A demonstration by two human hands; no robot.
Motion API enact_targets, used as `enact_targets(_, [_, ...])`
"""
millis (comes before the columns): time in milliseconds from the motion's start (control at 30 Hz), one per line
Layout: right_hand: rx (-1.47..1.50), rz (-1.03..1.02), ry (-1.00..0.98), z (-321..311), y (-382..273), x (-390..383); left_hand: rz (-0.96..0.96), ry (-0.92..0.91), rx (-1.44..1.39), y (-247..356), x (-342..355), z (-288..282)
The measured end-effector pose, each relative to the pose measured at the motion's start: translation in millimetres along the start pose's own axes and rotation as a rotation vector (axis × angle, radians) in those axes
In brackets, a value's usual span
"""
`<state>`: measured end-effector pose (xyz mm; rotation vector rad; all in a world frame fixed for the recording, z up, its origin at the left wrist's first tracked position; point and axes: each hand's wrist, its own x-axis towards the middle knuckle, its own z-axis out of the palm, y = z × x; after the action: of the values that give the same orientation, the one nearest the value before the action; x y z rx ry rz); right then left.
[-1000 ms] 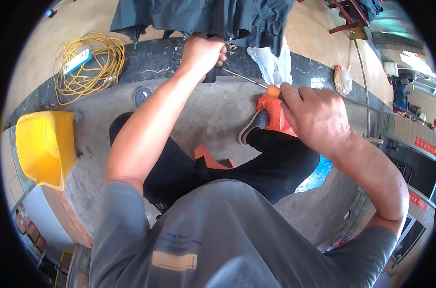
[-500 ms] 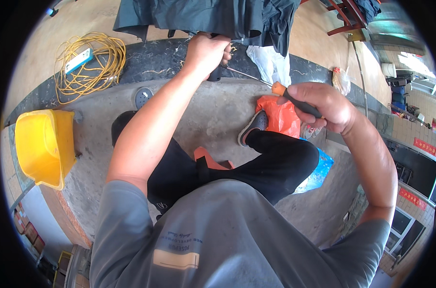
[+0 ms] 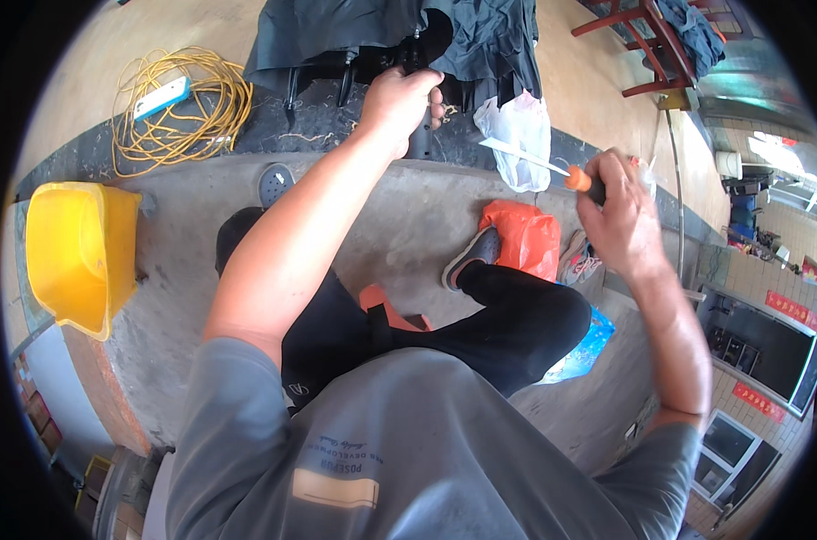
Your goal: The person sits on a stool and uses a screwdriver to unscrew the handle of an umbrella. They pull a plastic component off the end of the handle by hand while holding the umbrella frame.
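A black fabric canopy, which looks like part of an umbrella, hangs at the top with several dark rods poking out under its edge. Just below it, my left hand is closed round a black shaft, whose lower end shows beneath the fist. Off to the right, my right hand grips a screwdriver by its orange and black handle. Its metal blade points left toward the shaft and is apart from it. The fingers partly hide the handle.
A coiled yellow cord with a power strip lies at the far left, above a yellow bucket. White and red plastic bags lie on the right, near a shoe-clad foot. A wooden chair stands far right.
My right hand has drawn the screwdriver away to the right from the shaft and turned its knuckles upward. My left hand keeps hold of the shaft; the canopy edge has lifted, baring more rods.
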<state>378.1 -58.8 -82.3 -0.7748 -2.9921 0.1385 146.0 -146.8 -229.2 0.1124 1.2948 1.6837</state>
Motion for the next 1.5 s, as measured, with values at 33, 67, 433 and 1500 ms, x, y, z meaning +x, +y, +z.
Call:
enact_targets(33, [0.15, 0.17, -0.012, 8.2, 5.0, -2.0, 0.006, -0.012, -0.018, 0.1, 0.3, 2.6])
enact_targets(67, [0.475, 0.359, -0.091, 14.5, -0.6, 2.3, 0.014, -0.018, -0.032, -0.2, -0.5, 3.5])
enact_targets(433, [0.981, 0.461, -0.088, 117.1, -65.7, 60.7, 0.053, 0.051, 0.027, -1.6, -8.0, 17.2])
enact_targets(1500, [1.189, 0.433, -0.088, 117.5, -64.2, 28.0, -0.126, -0.203, -0.356, -6.7, 10.2, -4.3])
